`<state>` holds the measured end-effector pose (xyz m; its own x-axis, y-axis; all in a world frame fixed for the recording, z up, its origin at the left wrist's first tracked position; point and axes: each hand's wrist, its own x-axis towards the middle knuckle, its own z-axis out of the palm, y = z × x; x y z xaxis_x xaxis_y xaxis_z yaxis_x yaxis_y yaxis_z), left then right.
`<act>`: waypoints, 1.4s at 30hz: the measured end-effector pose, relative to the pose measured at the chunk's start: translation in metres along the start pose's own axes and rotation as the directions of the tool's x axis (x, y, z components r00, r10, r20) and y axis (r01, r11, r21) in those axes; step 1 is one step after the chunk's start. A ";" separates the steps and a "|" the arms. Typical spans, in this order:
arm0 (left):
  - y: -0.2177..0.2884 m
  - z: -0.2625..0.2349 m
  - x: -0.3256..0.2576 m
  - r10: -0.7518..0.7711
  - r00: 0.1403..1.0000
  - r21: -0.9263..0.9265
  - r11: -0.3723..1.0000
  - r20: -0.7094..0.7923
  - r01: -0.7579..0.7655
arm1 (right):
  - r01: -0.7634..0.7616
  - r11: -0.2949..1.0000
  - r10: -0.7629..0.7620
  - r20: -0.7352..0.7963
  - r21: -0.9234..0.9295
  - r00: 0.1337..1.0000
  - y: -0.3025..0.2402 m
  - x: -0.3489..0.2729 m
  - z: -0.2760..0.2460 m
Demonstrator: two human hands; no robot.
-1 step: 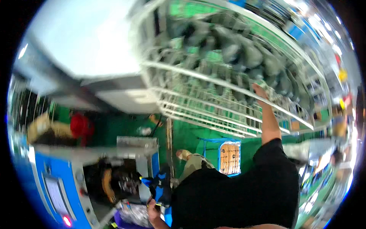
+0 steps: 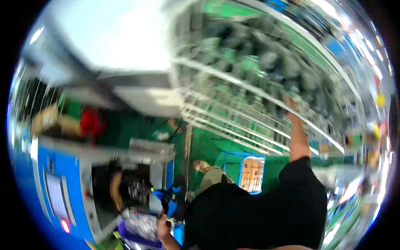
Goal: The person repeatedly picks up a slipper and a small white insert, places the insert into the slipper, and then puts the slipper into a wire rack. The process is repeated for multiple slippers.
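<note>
My right arm reaches forward to a white wire rack (image 2: pixel 246 85) filled with rows of grey, shoe-shaped pieces (image 2: pixel 287 62). The right hand (image 2: pixel 290 105) is at the rack's front, next to those pieces. Its fingers are smeared by motion and partly hidden, so what they touch does not show. Low on the left, my left hand (image 2: pixel 163 228) is closed at the edge of a black-and-blue shoe-like piece (image 2: pixel 177 198), which hangs beside my body.
A blue machine with a screen (image 2: pixel 54 196) and a dark open bay (image 2: pixel 125 187) stands at left. A purple bin with clear plastic (image 2: pixel 139 227) is near my left hand. A blue-framed cart (image 2: pixel 252 175) is ahead of me. A white panel (image 2: pixel 112 37) and red round object (image 2: pixel 91 123) are further off.
The rack and the white panel have shifted slightly right in view, and the picture is blurred by motion. Both hands keep about the same places, the left still with the black-and-blue piece.
</note>
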<state>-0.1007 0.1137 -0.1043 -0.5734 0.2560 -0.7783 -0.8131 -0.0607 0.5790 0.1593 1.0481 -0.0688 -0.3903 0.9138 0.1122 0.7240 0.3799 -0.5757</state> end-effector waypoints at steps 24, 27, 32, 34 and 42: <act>-0.200 -0.214 -0.157 0.553 0.112 0.555 0.758 -0.825 0.343 | 0.627 0.458 -0.742 0.659 0.630 -0.120 -0.592 -0.537 0.247; -0.214 -0.197 -0.198 0.563 0.064 0.555 0.779 -0.824 0.292 | 0.694 0.374 -0.680 0.691 0.615 -0.246 -0.599 -0.560 0.242; -0.323 -0.102 -0.280 0.414 0.078 0.420 0.871 -0.907 0.256 | 0.704 0.289 -0.594 0.698 0.648 -0.399 -0.616 -0.561 0.256; -0.366 -0.034 -0.317 0.284 0.005 0.277 0.929 -0.959 0.244 | 0.723 0.255 -0.580 0.700 0.642 -0.417 -0.631 -0.566 0.258; -0.535 0.199 -0.464 -0.238 -0.480 -0.414 0.859 -0.844 0.303 | 0.580 -0.065 -0.528 0.465 0.812 -0.711 -0.682 -0.602 0.257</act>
<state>0.6206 0.2189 -0.0044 0.3831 -0.9232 0.0309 -0.9134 -0.3737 0.1613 -0.2457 0.2023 0.0483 -0.3693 -0.9167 -0.1522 -0.7355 0.3885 -0.5550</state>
